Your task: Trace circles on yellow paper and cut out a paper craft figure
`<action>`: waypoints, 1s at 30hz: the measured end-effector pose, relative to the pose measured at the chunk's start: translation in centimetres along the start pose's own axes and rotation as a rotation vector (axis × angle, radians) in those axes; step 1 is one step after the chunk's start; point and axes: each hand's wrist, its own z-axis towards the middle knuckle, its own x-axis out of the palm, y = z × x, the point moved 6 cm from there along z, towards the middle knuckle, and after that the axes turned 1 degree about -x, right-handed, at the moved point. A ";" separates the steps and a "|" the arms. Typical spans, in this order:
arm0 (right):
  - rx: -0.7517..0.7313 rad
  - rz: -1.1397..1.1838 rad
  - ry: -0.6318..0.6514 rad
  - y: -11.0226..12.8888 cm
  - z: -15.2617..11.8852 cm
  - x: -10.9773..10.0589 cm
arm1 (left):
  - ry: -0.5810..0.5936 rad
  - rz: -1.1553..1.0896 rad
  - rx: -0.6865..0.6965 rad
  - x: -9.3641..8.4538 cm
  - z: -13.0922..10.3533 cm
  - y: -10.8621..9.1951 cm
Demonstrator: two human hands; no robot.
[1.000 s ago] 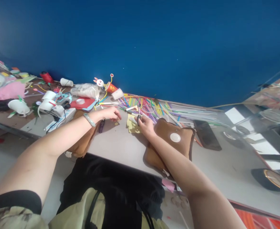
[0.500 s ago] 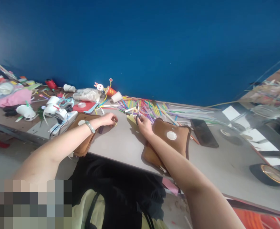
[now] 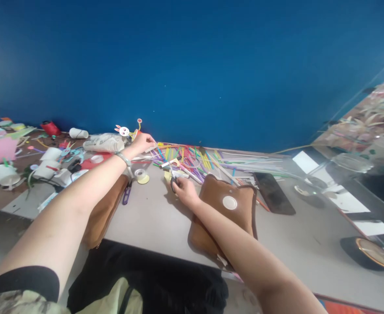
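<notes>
Two bare hands stand well apart over the table (image 3: 146,222): the right hand (image 3: 185,190) is closed round the dark loops of a pair of scissors (image 3: 173,183), while the left hand (image 3: 142,144) is farther from the body, fingers bent, beside a red cup (image 3: 138,134); whether it grips anything cannot be told. The scissors' long axis runs away from the person, leaning slightly left, with slim metal blades toward a heap of thin coloured sticks (image 3: 208,162). Between the hands, nearer the left, a ring-shaped roll (image 3: 140,173) lies flat. Yellow paper (image 3: 167,176) sits just beside the scissors. Farther out are a flat rabbit cut-out (image 3: 124,131), a soft-looking brown cushion (image 3: 213,194) bearing a smooth white disc (image 3: 230,203), and a dark, rectangular phone (image 3: 274,194).
</notes>
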 end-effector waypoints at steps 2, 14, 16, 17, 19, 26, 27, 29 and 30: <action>-0.076 -0.064 0.059 0.4 -0.2 0.5 | -0.026 0.056 0.003 0.0 2.1 -0.2; -0.129 -0.184 0.096 0.3 -0.8 0.8 | 0.280 0.425 -0.014 5.3 9.9 0.2; -0.129 -0.176 0.089 0.3 -0.9 0.8 | 0.357 0.450 -0.022 5.6 10.1 0.6; -0.128 -0.174 0.087 0.3 -0.9 0.8 | 0.390 0.457 -0.021 5.7 10.1 0.9; -0.121 -0.172 0.082 0.2 -0.9 0.8 | 0.445 0.457 -0.012 5.4 9.8 1.4; -0.084 -0.150 0.067 -0.2 -0.6 0.8 | 0.447 0.387 0.025 4.3 9.5 3.1; -0.077 -0.151 0.068 -0.3 -0.6 0.8 | 0.410 0.373 0.034 4.3 9.8 3.1; -0.069 -0.152 0.073 -0.4 -0.5 0.8 | 0.328 0.355 0.050 4.5 10.5 3.0; -0.067 -0.152 0.075 -0.5 -0.5 0.9 | 0.294 0.351 0.055 4.7 10.9 3.0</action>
